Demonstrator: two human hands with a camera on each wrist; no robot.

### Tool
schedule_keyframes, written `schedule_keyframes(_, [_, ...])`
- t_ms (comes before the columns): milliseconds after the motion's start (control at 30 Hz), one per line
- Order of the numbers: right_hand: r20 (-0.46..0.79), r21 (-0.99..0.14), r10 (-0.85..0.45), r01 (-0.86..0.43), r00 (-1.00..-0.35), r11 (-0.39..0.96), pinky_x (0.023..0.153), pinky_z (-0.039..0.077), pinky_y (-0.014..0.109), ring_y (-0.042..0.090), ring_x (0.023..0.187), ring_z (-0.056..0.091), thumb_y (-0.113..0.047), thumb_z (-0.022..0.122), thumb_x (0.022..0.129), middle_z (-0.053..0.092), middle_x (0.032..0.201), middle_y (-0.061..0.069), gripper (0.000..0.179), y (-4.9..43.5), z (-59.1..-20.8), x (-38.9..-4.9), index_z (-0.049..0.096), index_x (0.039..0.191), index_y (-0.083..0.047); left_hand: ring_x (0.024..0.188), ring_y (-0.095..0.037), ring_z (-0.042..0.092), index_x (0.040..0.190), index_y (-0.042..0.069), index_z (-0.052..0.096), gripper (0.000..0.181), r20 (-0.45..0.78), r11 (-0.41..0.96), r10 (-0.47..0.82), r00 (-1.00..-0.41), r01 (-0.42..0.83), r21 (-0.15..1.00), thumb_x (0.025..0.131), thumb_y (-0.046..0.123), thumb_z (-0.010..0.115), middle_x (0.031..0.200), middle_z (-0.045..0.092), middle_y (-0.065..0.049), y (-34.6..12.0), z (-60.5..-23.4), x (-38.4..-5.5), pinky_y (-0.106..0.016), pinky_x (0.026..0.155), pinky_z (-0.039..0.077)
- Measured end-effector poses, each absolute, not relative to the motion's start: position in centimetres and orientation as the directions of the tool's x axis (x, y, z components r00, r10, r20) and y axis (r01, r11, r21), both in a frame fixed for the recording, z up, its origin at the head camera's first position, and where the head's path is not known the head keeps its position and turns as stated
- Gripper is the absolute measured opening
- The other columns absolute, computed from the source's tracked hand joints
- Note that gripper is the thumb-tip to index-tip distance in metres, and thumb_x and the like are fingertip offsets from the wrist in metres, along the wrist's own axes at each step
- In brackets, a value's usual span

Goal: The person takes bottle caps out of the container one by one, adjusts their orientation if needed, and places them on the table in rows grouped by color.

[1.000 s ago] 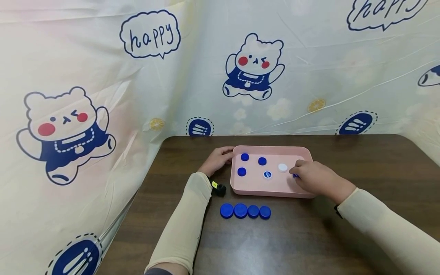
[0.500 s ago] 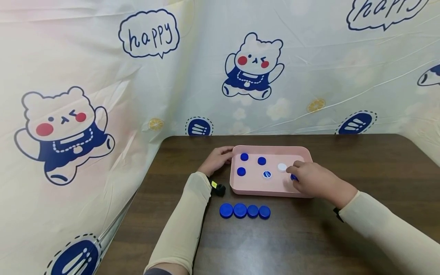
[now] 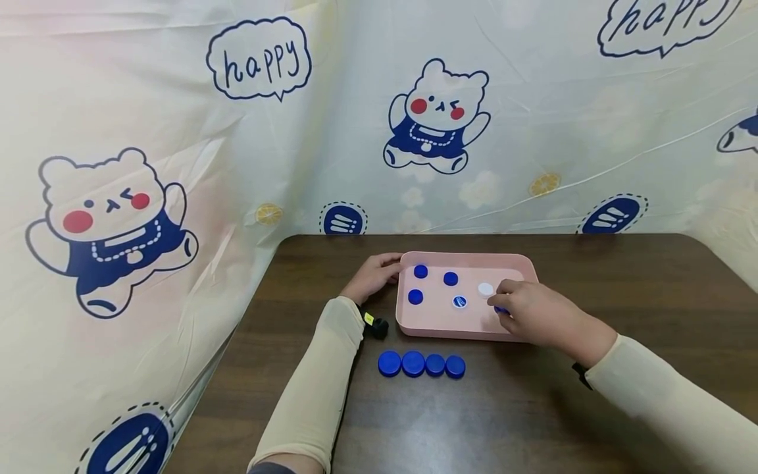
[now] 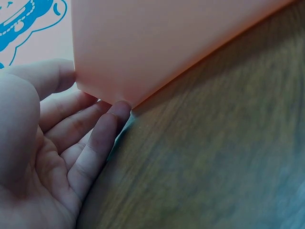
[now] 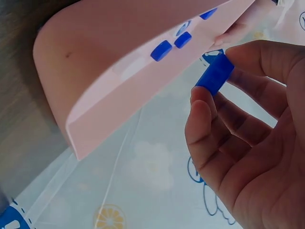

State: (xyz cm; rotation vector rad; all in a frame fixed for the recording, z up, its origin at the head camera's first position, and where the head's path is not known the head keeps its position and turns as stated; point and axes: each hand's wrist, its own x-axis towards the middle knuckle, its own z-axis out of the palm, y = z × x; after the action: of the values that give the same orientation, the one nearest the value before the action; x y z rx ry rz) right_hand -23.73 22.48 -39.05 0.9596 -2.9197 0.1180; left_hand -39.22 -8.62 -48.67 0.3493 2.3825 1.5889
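Observation:
A shallow pink tray (image 3: 438,322) lies on the table. My left hand (image 3: 372,276) rests its fingertips against the tray's left end; in the left wrist view, the left hand (image 4: 66,129) has relaxed fingers along the tray's outer corner. Over the tray's right half, my right hand (image 3: 535,313) pinches a blue bottle cap (image 5: 216,74) between thumb and fingertips, with the cap tilted on edge in the right wrist view. Left of it in the tray lie a white disc (image 3: 485,289), a blue cap with a white print (image 3: 460,302), and several plain blue caps, including one cap (image 3: 451,279).
In front of the tray several blue caps (image 3: 413,363) stand in a side-by-side row, the left ones larger. A patterned curtain (image 3: 349,118) hangs behind the brown table (image 3: 521,421). A black device (image 3: 377,327) sits at the left wrist.
My right hand has moved slightly left over the tray, carrying the pinched blue bottle cap closer to the printed cap. The left hand stays at the tray's end.

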Motion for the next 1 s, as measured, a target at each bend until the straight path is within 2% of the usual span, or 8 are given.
schedule_keyframes(233, [0.098, -0.086, -0.599, -0.607, -0.795, 0.790, 0.082, 0.055, 0.041, 0.024, 0.091, 0.067, -0.014, 0.075, 0.084, 0.068, 0.103, 0.010, 0.028, 21.9, -38.9, -22.9, 0.074, 0.110, -0.006, 0.097, -0.017, 0.064, 0.136, 0.019, 0.059, 0.042, -0.090, 0.393, 0.337, -0.937, 0.053, 0.918, 0.097, 0.034, 0.060, 0.121, 0.062, 0.002, -8.7, -48.7, -39.0, -0.033, 0.084, 0.053])
schedule_keyframes(433, [0.131, -0.074, -0.631, -0.642, -0.765, 0.763, 0.079, 0.056, 0.039, 0.021, 0.087, 0.066, -0.012, 0.075, 0.083, 0.068, 0.098, 0.009, 0.025, 21.6, -38.9, -22.4, 0.074, 0.107, -0.005, 0.096, -0.017, 0.064, 0.136, 0.019, 0.059, 0.042, -0.079, 0.384, 0.341, -0.937, 0.062, 0.921, 0.097, 0.036, 0.061, 0.121, 0.062, 0.002, -8.7, -48.7, -39.0, -0.033, 0.084, 0.053])
schedule_keyframes(633, [0.112, -0.103, -0.628, -0.637, -0.770, 0.764, 0.079, 0.056, 0.038, 0.021, 0.087, 0.066, -0.013, 0.077, 0.083, 0.068, 0.097, 0.007, 0.025, 21.5, -38.7, -21.8, 0.074, 0.107, -0.006, 0.097, -0.017, 0.064, 0.135, 0.021, 0.059, 0.042, -0.087, 0.393, 0.336, -0.938, 0.055, 0.918, 0.097, 0.037, 0.061, 0.122, 0.062, 0.003, -8.7, -48.7, -39.1, -0.033, 0.084, 0.053])
schedule_keyframes(1000, [0.128, -0.110, -0.659, -0.671, -0.742, 0.734, 0.079, 0.056, 0.037, 0.020, 0.087, 0.067, -0.012, 0.078, 0.081, 0.069, 0.097, 0.005, 0.026, 21.4, -38.9, -21.3, 0.074, 0.106, -0.007, 0.096, -0.017, 0.064, 0.135, 0.020, 0.060, 0.040, -0.087, 0.392, 0.328, -0.941, 0.051, 0.919, 0.097, 0.034, 0.061, 0.123, 0.062, 0.002, -8.6, -48.6, -39.0, -0.034, 0.084, 0.053])
